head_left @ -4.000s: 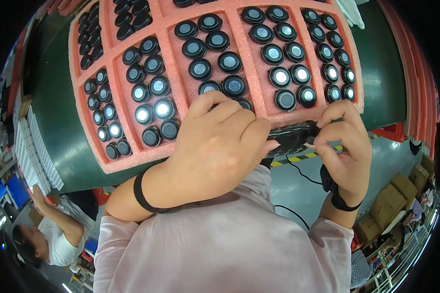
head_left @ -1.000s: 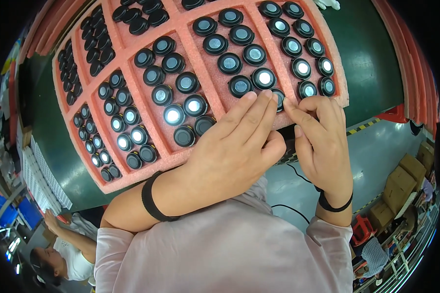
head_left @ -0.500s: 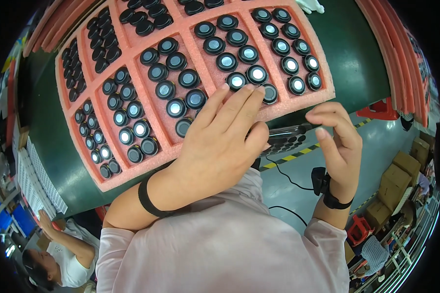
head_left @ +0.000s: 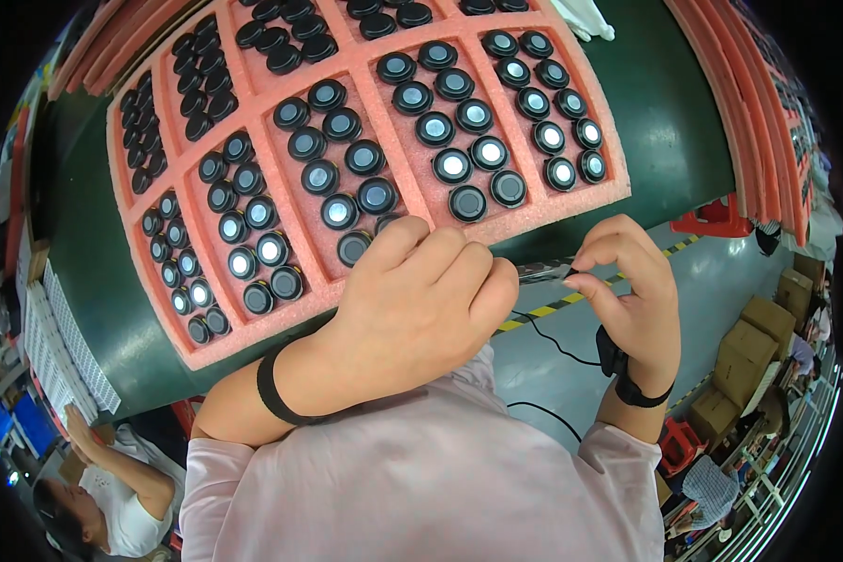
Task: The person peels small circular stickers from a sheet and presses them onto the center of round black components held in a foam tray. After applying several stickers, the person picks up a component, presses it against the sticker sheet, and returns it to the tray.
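Observation:
My left hand (head_left: 431,295) is closed over the near edge of a pink foam tray (head_left: 553,208), its fingers curled under and whatever they hold hidden. Just right of it, my right hand (head_left: 635,290) pinches the end of a thin, clear sheet (head_left: 539,272), seen nearly edge-on. Round black pieces with grey or shiny discs on top fill the tray's compartments in rows. Closest to my left hand are a black round piece (head_left: 467,202) with a dull grey top and another one (head_left: 354,248); one more is partly covered by my knuckles.
The tray lies on a green table (head_left: 660,122). Stacked pink foam trays (head_left: 721,94) stand at the right, with white cloth (head_left: 585,17) behind. White perforated panels (head_left: 66,347) lie at the left. Another person (head_left: 126,487) works at lower left. Cardboard boxes (head_left: 745,351) and a red stool (head_left: 679,445) are right.
My left hand has drawn back from the tray's pieces and its fingers have curled, uncovering a grey-topped piece. The clear sheet with dark round spots has tilted to nearly edge-on.

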`<state>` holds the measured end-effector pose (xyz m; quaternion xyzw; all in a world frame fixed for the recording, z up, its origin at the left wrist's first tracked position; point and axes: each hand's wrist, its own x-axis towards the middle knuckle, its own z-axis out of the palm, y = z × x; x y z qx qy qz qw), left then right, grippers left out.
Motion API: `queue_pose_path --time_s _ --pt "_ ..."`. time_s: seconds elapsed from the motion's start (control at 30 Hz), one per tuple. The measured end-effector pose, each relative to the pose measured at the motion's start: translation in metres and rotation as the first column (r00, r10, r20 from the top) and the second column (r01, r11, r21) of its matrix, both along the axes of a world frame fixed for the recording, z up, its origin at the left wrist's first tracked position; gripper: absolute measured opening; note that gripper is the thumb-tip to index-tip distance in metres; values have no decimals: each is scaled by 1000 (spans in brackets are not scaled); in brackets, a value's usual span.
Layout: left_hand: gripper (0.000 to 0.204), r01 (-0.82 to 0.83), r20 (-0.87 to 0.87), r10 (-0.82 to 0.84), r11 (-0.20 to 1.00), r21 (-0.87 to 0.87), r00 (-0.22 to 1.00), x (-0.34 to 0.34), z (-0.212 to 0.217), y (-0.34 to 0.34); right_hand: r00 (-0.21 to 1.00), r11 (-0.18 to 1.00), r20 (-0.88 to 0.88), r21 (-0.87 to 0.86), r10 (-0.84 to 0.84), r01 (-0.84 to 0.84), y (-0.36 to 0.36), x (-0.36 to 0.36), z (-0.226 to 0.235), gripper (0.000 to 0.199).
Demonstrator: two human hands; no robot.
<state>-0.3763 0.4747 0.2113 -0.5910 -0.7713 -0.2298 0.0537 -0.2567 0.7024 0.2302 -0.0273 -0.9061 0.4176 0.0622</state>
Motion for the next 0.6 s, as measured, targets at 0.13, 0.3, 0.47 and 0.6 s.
queue_pose_path --time_s 0.13,0.3,0.47,0.6 --pt "25 9 -6 -9 1000 -4 1000 -2 1 1 1000 999 -28 50 7 -6 -1 -4 -1 28" --pt "24 29 60 -28 999 -22 998 -3 1 0 998 996 -57 88 13 -8 -1 -6 -4 27" --pt "26 51 170 -49 999 -11 984 -5 -1 1 996 993 -86 113 36 -26 3 -8 -8 26" --pt "27 -1 267 -7 1000 29 964 -9 -2 2 977 978 -177 191 121 -86 12 -10 -9 27"
